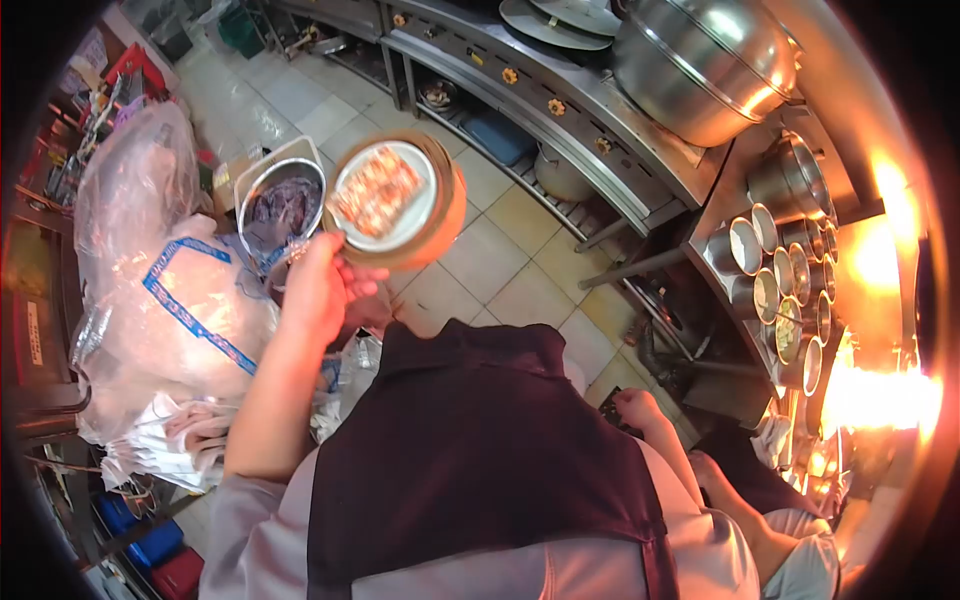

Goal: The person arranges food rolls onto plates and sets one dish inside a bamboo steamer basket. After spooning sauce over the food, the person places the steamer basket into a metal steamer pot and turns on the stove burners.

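Observation:
My left hand (325,290) is closed on the near rim of a round brown steamer basket (450,205), holding it out in front of me over the floor. Inside the basket sits a white round plate (425,215) bearing pieces of red-and-white food (378,190). Just left of the basket is a metal bowl (322,195) with dark contents, close to a pale square container (305,148). My right hand (637,407) hangs low at my right side, fingers curled beside a small dark object (610,405). What that object is stays unclear.
Large clear plastic bags (140,180) bulge at left. A steel counter (480,65) curves along the back, with a big metal pot (700,65). Several metal cups (745,247) stand at right near bright flames (885,400). Another person's arm (750,525) is close at lower right.

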{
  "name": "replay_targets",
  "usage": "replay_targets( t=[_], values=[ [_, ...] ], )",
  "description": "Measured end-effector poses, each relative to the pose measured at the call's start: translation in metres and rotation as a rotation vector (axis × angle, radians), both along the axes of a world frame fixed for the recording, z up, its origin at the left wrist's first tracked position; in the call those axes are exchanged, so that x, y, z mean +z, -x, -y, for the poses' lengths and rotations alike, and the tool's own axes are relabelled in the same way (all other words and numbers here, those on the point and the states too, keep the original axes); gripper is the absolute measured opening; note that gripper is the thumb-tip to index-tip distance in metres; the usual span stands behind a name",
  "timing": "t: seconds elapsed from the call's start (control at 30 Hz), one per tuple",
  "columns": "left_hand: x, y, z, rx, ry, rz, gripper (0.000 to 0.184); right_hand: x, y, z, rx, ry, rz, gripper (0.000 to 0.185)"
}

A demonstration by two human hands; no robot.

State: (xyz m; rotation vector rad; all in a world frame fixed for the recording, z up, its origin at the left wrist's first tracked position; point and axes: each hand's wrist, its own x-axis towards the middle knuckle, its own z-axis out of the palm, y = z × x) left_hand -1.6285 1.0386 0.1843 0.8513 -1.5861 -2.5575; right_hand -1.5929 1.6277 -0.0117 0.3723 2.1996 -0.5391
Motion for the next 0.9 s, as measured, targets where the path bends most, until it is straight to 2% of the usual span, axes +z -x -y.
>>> replay_targets(
  t=[0.1,0.3,0.33,0.43,0.5,0.53,0.6,0.67,0.73,0.83,0.9],
  values=[
    [-0.004,0.003,0.018,0.040,0.032,-0.007,0.043,0.012,0.016,0.005,0.082,-0.036,-0.093,0.032],
    [-0.015,0.009,0.043,0.236,0.062,0.082,0.046,0.062,0.054,0.058,0.107,0.014,-0.034,0.033],
    [-0.015,0.011,0.045,0.275,0.069,0.088,0.048,0.029,0.058,0.039,0.233,0.044,-0.108,0.034],
    [-0.029,0.014,0.063,0.300,0.085,0.128,0.045,-0.011,0.093,0.033,0.253,0.147,-0.106,0.033],
    [-0.021,0.016,0.060,0.327,0.093,0.128,0.046,-0.012,0.136,0.067,-0.005,0.238,0.062,0.032],
    [-0.019,0.014,0.057,0.329,0.082,0.134,0.046,-0.004,0.150,0.091,0.000,0.248,0.075,0.031],
    [-0.014,0.024,0.066,0.400,0.063,0.137,0.046,-0.004,0.228,0.141,0.415,0.229,-0.125,0.027],
    [-0.013,0.031,0.072,0.449,0.042,0.128,0.042,0.006,0.288,0.185,0.353,0.365,-0.046,0.025],
    [-0.002,0.039,0.076,0.522,0.007,0.139,0.034,0.072,0.322,0.275,0.370,0.232,0.022,0.023],
    [-0.003,0.050,0.087,0.624,-0.012,0.161,0.030,0.082,0.389,0.337,0.718,0.208,-0.123,0.024],
    [-0.004,0.058,0.093,0.693,0.026,0.148,0.029,0.100,0.417,0.376,0.789,0.196,-0.103,0.026]
  ],
)
